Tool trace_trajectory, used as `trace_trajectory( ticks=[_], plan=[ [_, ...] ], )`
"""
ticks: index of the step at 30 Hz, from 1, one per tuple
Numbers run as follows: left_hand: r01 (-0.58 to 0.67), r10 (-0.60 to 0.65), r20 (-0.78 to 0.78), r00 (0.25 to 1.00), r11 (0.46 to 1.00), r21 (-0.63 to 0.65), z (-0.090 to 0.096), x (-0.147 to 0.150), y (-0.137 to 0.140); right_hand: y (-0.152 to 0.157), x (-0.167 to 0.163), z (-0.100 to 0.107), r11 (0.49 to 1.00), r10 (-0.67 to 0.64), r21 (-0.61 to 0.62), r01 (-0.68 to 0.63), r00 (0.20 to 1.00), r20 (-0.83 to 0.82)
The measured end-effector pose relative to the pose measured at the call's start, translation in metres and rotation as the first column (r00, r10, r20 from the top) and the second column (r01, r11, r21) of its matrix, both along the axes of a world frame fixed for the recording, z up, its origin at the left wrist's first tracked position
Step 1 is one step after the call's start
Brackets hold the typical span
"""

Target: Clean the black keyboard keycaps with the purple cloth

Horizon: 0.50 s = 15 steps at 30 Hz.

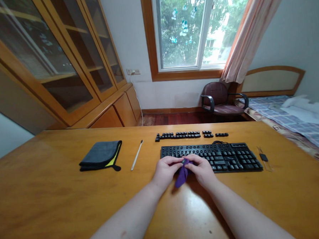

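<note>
Both my hands meet over the front edge of a black keyboard [220, 161]. The fingers of my left hand [163, 172] pinch a small dark keycap [183, 161], partly hidden by fingertips and cloth. My right hand [204, 170] grips a purple cloth [182, 178] against the keycap, and the loose end of the cloth hangs down between the hands. On the keyboard's top row the caps are off and the switches show. Behind it, loose black keycaps [180, 135] stand in rows on the table.
To the left on the wooden table [59, 206] lie a folded grey cloth [101, 154] and a white toothbrush [137, 156]. A wire keycap puller [263, 157] rests right of the keyboard. Beyond the table are a chair [219, 95], a bed and a glass-door cabinet [65, 60].
</note>
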<state>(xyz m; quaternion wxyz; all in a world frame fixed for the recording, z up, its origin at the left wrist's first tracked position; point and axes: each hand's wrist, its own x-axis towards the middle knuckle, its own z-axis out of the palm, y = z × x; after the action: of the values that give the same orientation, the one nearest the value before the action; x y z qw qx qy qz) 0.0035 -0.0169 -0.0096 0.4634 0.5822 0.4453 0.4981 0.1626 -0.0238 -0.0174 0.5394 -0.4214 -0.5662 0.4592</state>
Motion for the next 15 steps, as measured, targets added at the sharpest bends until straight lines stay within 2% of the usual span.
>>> trace_trajectory(
  ticks=[5, 10, 15],
  plan=[
    [0.007, -0.006, 0.016, 1.000, 0.998, -0.068, 0.0017, 0.0010, -0.0006, -0.0005, 0.0007, -0.0022, 0.999, -0.025, 0.022, 0.025, 0.999, 0.042],
    [-0.005, 0.005, -0.001, 1.000, 0.999, -0.046, -0.0016, 0.0017, -0.0004, -0.0019, -0.0011, -0.0004, 0.992, -0.118, 0.055, 0.112, 0.984, 0.131],
    [0.058, -0.048, 0.156, 0.987, 0.996, -0.063, -0.0062, 0.0056, 0.0001, -0.0054, -0.0037, 0.0031, 0.987, -0.149, 0.086, 0.136, 0.973, 0.175]
  ],
)
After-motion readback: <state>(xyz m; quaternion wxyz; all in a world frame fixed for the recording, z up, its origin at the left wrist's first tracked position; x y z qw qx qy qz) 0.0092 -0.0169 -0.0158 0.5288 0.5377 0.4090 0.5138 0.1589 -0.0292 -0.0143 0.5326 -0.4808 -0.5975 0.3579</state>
